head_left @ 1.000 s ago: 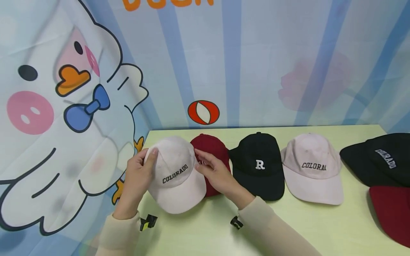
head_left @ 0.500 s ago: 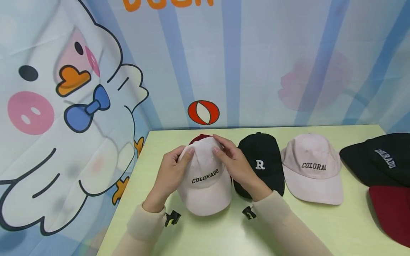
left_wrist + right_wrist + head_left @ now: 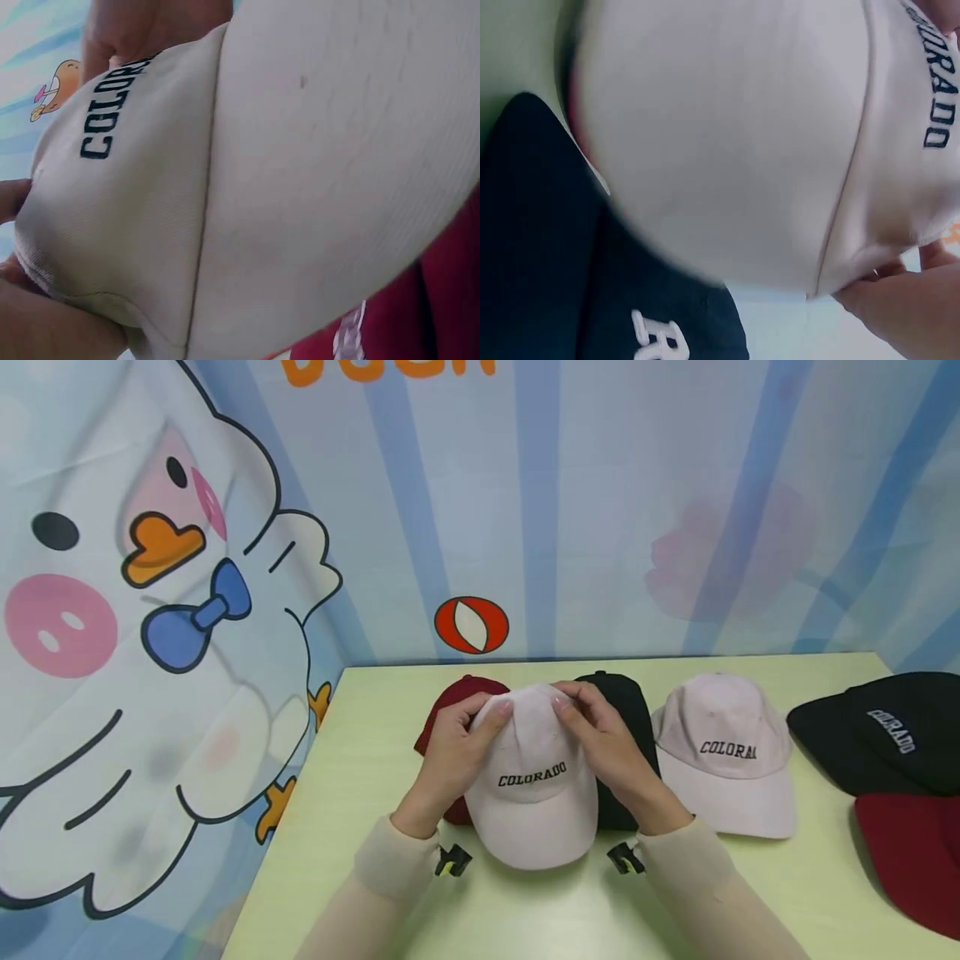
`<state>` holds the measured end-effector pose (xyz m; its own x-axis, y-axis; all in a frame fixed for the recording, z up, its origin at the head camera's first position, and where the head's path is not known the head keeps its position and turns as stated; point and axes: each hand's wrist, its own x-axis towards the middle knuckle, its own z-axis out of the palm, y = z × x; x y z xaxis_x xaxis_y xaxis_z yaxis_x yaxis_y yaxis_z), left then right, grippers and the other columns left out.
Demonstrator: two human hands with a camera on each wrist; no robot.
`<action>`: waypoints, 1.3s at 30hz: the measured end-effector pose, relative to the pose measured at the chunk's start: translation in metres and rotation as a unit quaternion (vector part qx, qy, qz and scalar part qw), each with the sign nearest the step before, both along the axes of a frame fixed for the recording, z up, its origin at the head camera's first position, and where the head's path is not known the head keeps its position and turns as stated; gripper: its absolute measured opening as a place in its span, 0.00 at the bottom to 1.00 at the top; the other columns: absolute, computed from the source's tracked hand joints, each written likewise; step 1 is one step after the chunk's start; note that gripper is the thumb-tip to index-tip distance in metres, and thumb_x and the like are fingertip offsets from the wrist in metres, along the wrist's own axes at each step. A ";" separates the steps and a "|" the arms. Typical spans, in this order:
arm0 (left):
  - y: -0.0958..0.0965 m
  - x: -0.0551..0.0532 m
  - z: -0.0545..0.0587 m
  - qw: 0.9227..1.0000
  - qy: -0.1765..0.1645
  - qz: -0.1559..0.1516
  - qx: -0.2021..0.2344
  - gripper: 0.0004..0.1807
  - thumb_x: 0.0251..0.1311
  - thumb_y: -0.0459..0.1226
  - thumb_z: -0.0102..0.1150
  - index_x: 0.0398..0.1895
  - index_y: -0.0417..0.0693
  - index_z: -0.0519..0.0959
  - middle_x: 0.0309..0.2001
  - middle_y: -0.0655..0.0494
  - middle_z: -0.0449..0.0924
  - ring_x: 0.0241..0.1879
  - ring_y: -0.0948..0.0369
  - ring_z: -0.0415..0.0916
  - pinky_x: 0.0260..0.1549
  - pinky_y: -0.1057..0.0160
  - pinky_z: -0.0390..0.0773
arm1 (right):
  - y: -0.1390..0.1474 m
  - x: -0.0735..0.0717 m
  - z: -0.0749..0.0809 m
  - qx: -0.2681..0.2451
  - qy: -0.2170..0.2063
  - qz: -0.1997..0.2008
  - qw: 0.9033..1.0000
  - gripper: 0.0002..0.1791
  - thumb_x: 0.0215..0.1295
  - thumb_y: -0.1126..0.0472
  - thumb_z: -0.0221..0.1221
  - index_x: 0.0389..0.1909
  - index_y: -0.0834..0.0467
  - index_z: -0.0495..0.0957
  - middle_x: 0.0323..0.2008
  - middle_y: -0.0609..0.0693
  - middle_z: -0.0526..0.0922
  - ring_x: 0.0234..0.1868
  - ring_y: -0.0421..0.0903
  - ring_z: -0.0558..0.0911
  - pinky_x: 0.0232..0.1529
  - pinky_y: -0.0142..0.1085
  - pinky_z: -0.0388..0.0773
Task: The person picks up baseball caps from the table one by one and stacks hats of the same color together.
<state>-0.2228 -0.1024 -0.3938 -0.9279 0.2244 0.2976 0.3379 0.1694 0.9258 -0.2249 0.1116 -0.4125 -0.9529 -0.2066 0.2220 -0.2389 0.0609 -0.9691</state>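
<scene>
A white baseball cap (image 3: pixel 532 810) lettered COLORADO is held up between both hands, brim toward the person. My left hand (image 3: pixel 456 752) grips the crown's left side, its thumb on the front and its fingers behind. On the crown's right side, my right hand (image 3: pixel 611 747) holds it the same way. Behind the white cap, a dark red cap (image 3: pixel 453 697) on the left and a black cap (image 3: pixel 626 710) on the right are partly covered. In the right wrist view the black cap's white letter R (image 3: pixel 660 341) shows beside the white brim.
To the right lie a second pale COLORADO cap (image 3: pixel 723 752), another black cap (image 3: pixel 847 735) and a dark red one (image 3: pixel 911 852) cut off by the view. They rest on a pale green table (image 3: pixel 345 827). A cartoon-printed backdrop (image 3: pixel 600 527) stands behind it.
Both hands have carried the white cap rightward, from the left end of the row, across the red cap, to in front of the red and black caps. The right hand has closed its grip on it.
</scene>
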 end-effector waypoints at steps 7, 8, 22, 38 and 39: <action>0.033 -0.009 -0.007 0.999 0.021 -0.030 0.035 0.12 0.73 0.41 0.60 0.43 0.41 0.86 0.37 0.43 0.83 0.35 0.61 0.79 0.33 0.64 0.83 | 0.026 0.008 0.005 -0.063 -0.010 -0.040 0.997 0.09 0.82 0.53 0.50 0.49 0.55 0.71 0.45 0.44 0.75 0.46 0.41 0.75 0.51 0.30 0.72; 0.037 -0.011 -0.008 0.998 0.020 -0.033 0.043 0.11 0.72 0.40 0.61 0.43 0.40 0.86 0.37 0.43 0.83 0.35 0.61 0.79 0.33 0.65 0.83 | 0.030 0.009 0.006 -0.069 -0.011 -0.044 0.997 0.08 0.82 0.54 0.51 0.48 0.54 0.71 0.44 0.44 0.75 0.46 0.41 0.74 0.51 0.30 0.72; 0.085 -0.026 -0.022 0.985 -0.011 -0.049 0.163 0.14 0.70 0.37 0.63 0.52 0.36 0.82 0.44 0.57 0.83 0.41 0.67 0.77 0.39 0.70 0.81 | 0.073 0.022 0.011 -0.104 -0.017 -0.128 0.986 0.08 0.78 0.53 0.58 0.46 0.53 0.73 0.43 0.43 0.74 0.45 0.39 0.72 0.49 0.25 0.72; 0.146 -0.021 -0.017 0.970 -0.040 -0.101 0.218 0.18 0.74 0.25 0.43 0.62 0.31 0.74 0.63 0.34 0.74 0.56 0.69 0.74 0.57 0.71 0.72 | 0.136 0.035 0.011 -0.193 -0.004 -0.209 0.959 0.06 0.76 0.60 0.58 0.48 0.56 0.74 0.44 0.46 0.74 0.45 0.40 0.73 0.46 0.24 0.73; 0.150 -0.021 -0.017 0.970 -0.041 -0.109 0.215 0.18 0.74 0.24 0.43 0.62 0.31 0.74 0.64 0.34 0.74 0.57 0.69 0.73 0.58 0.71 0.71 | 0.140 0.036 0.010 -0.195 -0.003 -0.213 0.957 0.05 0.77 0.61 0.58 0.48 0.56 0.74 0.44 0.45 0.74 0.44 0.40 0.73 0.45 0.25 0.73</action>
<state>-0.2434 0.0476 -0.4104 -0.8972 0.2894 0.3337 0.2436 -0.3061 0.9203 -0.1891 0.2518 -0.4024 -0.9340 0.2978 0.1972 -0.2672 -0.2160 -0.9391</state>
